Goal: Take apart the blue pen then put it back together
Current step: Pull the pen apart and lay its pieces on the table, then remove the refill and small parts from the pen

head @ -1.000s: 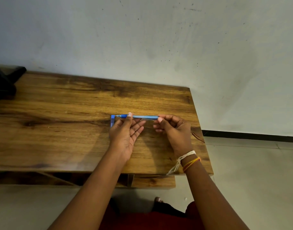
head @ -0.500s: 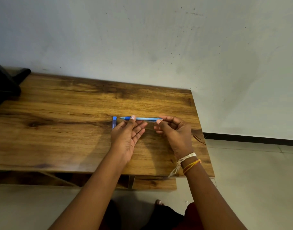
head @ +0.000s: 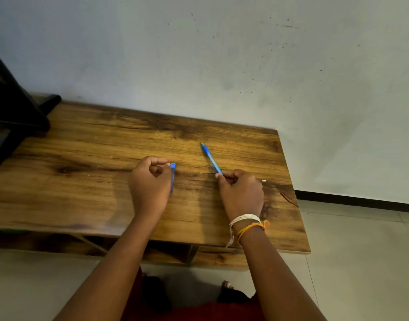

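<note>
The blue pen body slants across the wooden table, its tip pointing away and to the left. My right hand is closed around its rear end, and a small white end sticks out on the hand's right side. The blue cap lies lengthwise on the table, separate from the pen. My left hand is curled beside it, with its fingertips pinched on the cap's far end. The hand hides part of the cap.
A black object stands on the table's far left corner. The wall runs right behind the table. The table's right edge drops off to a tiled floor. A shelf sits under the tabletop.
My hands have parted. The left hand let go of the pen's tip end and closed on the cap. The right hand swung the pen so its tip points away.
</note>
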{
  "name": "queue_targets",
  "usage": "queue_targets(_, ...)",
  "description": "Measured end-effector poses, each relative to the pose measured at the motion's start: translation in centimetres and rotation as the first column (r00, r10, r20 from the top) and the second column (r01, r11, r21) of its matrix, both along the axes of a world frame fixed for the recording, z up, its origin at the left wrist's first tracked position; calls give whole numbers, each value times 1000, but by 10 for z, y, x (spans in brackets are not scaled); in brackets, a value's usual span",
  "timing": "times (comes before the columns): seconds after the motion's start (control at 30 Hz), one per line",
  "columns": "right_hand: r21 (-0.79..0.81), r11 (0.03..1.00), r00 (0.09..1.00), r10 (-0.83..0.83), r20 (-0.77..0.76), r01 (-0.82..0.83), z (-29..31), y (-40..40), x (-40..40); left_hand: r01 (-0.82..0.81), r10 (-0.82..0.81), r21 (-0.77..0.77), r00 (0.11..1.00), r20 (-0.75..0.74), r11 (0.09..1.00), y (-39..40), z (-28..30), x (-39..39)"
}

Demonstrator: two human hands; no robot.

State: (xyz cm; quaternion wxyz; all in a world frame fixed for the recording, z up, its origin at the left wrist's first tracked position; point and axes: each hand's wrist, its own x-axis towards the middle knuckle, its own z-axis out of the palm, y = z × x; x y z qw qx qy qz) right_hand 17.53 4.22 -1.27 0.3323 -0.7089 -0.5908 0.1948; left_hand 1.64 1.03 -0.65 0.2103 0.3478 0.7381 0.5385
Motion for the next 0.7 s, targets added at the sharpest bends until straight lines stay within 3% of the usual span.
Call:
queue_targets(0.17, -102, 995, 993, -6, 117, 18, 0, 2, -13, 100, -209, -342, 931, -299, 934, -7, -9, -2)
queue_targets(0.3, -26, 1000, 994, -13, 104, 16, 1, 2, -16, 91, -210, -316, 907, -365, 944, -8, -10, 2)
queue_targets(0.4, 55, 996, 994, 74, -81, -70, 0, -1, -29, 89, -184, -281, 925, -332, 956, -12, -9, -5)
queue_targets(0.47, 18, 991, 962, 135, -239, -135, 0, -3, -36, 138, -201, -239, 944, -262, 961, -12, -9, -4)
queue_targets(0.57, -90, 975, 835, 127, -535, -205, 1, 1, -41, 266, -282, -136, 952, -118, 954, -9, -8, -2)
queue_targets(0.63, -108, 974, 760, 83, -645, -199, 4, 3, -42, 312, -320, -89, 943, -90, 946, -8, -7, -4)
queue_targets(0.7, -134, 970, 617, 19, -787, -202, 9, 4, -44, 305, -305, -31, 952, 3, 952, -7, -8, -8)
